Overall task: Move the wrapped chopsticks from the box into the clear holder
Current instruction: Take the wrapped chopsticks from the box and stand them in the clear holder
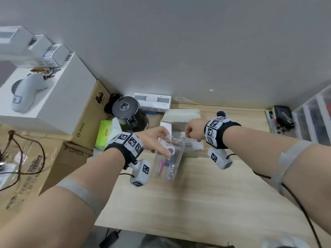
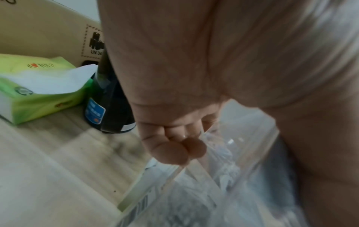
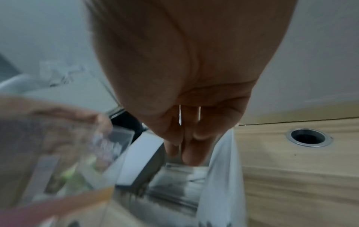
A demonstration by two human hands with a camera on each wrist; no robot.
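My left hand (image 1: 157,140) grips the clear holder (image 1: 168,163) by its upper rim and holds it tilted above the wooden table. In the left wrist view its curled fingers (image 2: 170,147) hook over the holder's edge (image 2: 194,176). Just behind stands the open white box (image 1: 165,125). My right hand (image 1: 192,130) reaches down into it. In the right wrist view its fingers (image 3: 184,145) point down, bunched together, over the blurred wrapped chopsticks (image 3: 174,181) inside the box (image 3: 139,156). The thumb is hidden, so no grip shows. The holder (image 3: 108,147) is blurred at the left.
A black kettle (image 1: 129,113) and a green tissue pack (image 1: 104,135) sit left of the box, beside cardboard cartons (image 1: 86,119). A black case (image 1: 281,115) and clear drawers (image 1: 315,119) are at the right. A cable hole (image 3: 309,137) lies right of the box. Bare tabletop (image 1: 197,203) lies near me.
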